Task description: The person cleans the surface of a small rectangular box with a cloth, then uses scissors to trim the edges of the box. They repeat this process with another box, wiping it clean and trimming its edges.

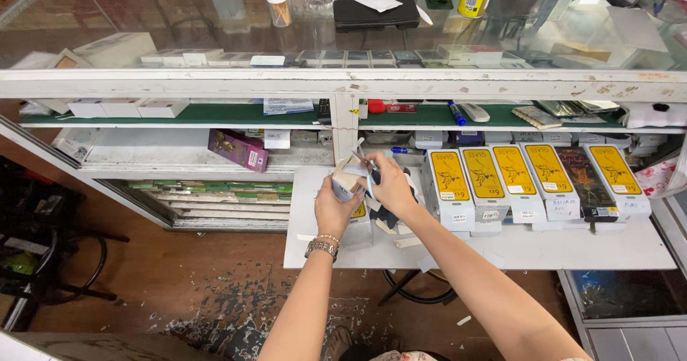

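Note:
My left hand (333, 208), with a metal watch and a bead bracelet at the wrist, grips a small white box (348, 178) with its flap open. My right hand (392, 184) is over the box's top, pinching a thin light-blue strip (370, 186) at the opening. Both hands hover above a small pile of flat packs (390, 226) on a white pull-out shelf (501, 250). What is inside the box is hidden.
A row of yellow-and-white flat boxes (533, 178) stands on the shelf to the right. A purple box (238, 149) lies on the lower cabinet shelf to the left. The glass counter (343, 46) above holds bottles and a dark pouch. A stool ring (418, 289) shows below.

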